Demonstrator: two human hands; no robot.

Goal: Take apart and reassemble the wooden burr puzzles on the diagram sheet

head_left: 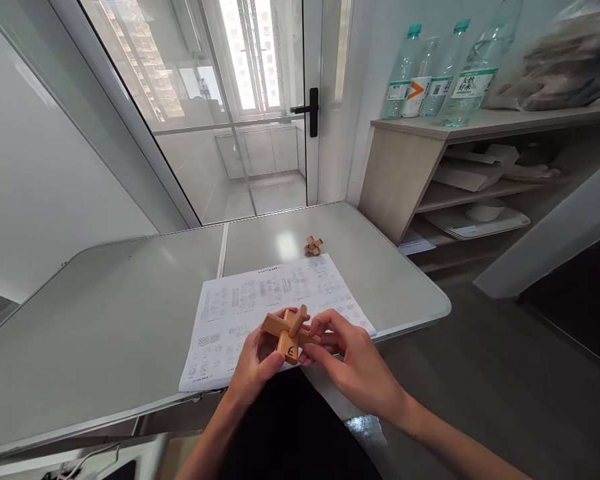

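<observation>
A wooden burr puzzle (pixel 289 339) of crossed light-brown bars is held above the near edge of a printed sheet (pixel 250 303). One bar end, facing me, carries a dark curved mark. My left hand (pixel 257 363) wraps around it from the left, thumb along the lower bar. From the right, my right hand (pixel 347 353) closes its fingers on the end of a bar that points right. Part of that bar and several fingertips are hidden behind the puzzle. Farther back on the table, just beyond the sheet, sits a smaller, darker wooden puzzle (pixel 313 245).
The sheet with rows of small drawings lies on a grey-white table (pixel 105 313). A shelf unit (pixel 405 160) at right bears several water bottles (pixel 473 83) and a plastic bag (pixel 563 63). Behind the table stands a glass door with a black handle (pixel 313 112).
</observation>
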